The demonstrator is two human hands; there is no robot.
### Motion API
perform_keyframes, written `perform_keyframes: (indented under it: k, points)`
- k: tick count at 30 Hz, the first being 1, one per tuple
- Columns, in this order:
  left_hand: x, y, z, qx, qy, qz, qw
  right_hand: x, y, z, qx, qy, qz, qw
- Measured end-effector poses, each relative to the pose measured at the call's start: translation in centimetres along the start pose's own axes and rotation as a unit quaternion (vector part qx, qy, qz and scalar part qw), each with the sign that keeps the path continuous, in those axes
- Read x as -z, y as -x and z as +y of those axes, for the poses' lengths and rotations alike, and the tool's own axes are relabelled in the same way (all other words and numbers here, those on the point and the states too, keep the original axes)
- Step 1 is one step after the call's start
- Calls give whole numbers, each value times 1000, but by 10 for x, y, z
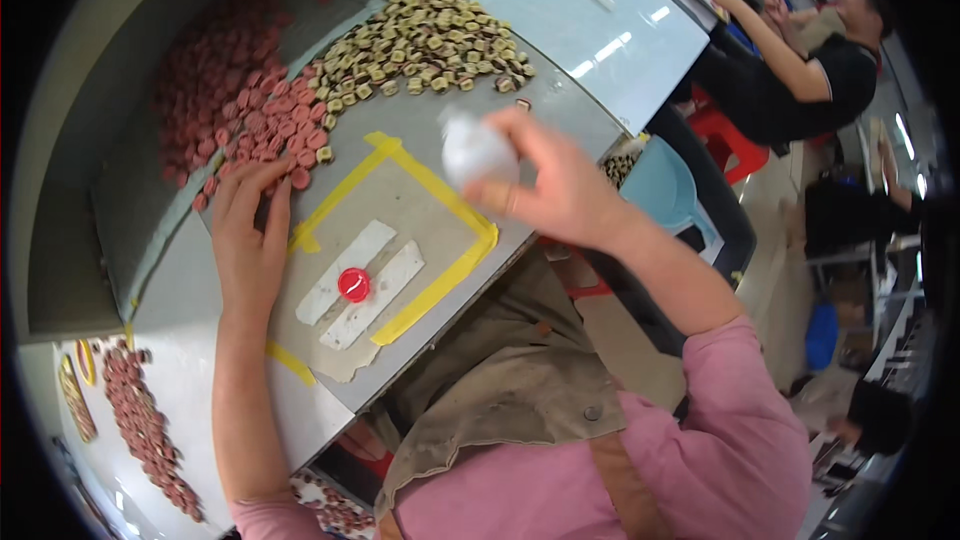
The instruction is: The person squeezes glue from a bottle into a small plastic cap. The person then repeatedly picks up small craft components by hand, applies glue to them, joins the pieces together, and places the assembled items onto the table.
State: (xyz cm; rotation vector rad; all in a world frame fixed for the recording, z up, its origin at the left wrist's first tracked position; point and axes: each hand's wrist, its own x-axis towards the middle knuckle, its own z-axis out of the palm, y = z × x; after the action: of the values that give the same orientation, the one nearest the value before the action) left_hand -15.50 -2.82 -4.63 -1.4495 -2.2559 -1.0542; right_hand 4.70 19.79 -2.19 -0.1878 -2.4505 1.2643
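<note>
My left hand (246, 220) reaches over the near edge of a pile of small round pink pieces (275, 120). Its fingers are apart, with the tips among the pieces. A rounded white bottle (478, 152), smeared by motion, is gripped in my right hand (560, 175) above the far right part of a yellow tape frame (440, 290). Inside that frame, a round red piece (354, 285) with a whitish mark on top bridges two white strips (345, 260). Cream-coloured square pieces with dark sides (420, 40) are heaped beyond the frame.
A grey partition (70, 160) curves along the left. More pink pieces (140, 420) lie in a band at the lower left. To my right are a light blue dustpan-like container (660, 180) and a red stool (735, 145). A co-worker (800, 70) sits by a white table (610, 30).
</note>
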Motion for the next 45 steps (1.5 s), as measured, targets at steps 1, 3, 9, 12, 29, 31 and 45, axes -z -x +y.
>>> perform_keyframes:
  k: [1,3,9,12,29,31,45]
  points:
    - [0,-4,3,10,-3,-8,1000,17,-7,-1,-28,-13,15,999]
    - [0,-10,7,2,2,-19,1000,38,-26,18,-57,-47,100,992]
    - [-13,-19,19,-9,-21,-42,999,113,-86,97,-126,104,224,961]
    - [-3,-7,10,-27,-46,-37,998,95,-126,132,-138,115,258,949]
    - [-1,1,13,-7,-67,-46,997,49,-66,79,-24,172,140,975]
    - [-1,2,11,-20,-70,-52,996,30,-59,72,35,222,131,965]
    - [2,3,10,-20,-56,-55,997,-6,-50,45,158,212,178,948]
